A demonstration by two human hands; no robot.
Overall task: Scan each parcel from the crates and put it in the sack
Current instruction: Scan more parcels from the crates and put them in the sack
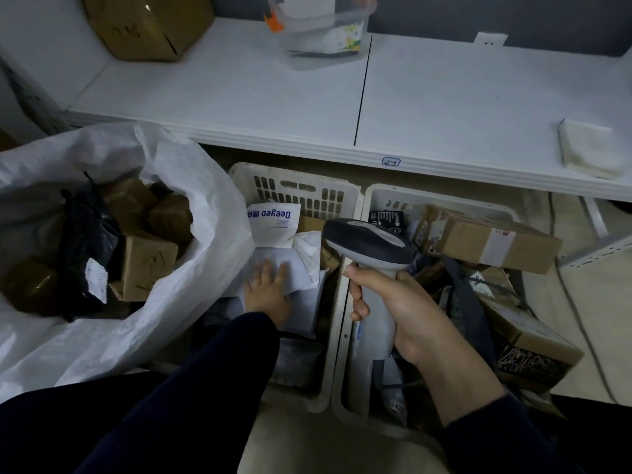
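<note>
A person stands over two white plastic crates on the floor, beneath the edge of a white surface [444, 107]. The right hand [403, 313] is clenched around the pale handle of a barcode scanner [367, 265], its dark head pointing away from the person, above the rim between the crates. The left hand [268, 290], in a dark sleeve, lies palm down with fingers spread on a white poly mailer [304, 268] in the left crate [294, 186]; the grip is flat and loose, pressing the parcel rather than closing on it. Just beyond that mailer lies a white pouch [273, 222] with blue lettering. The right crate [441, 196] is heaped with cardboard boxes, the largest a long brown box [492, 242] lying across the far side. To the left, touching the left crate, a big white woven sack [136, 213] stands open, already holding brown boxes and a black bag [87, 241] with a white label. On the surface sit a cardboard carton [147, 25], a clear plastic tub [321, 32] and a folded white cloth [588, 148].
</note>
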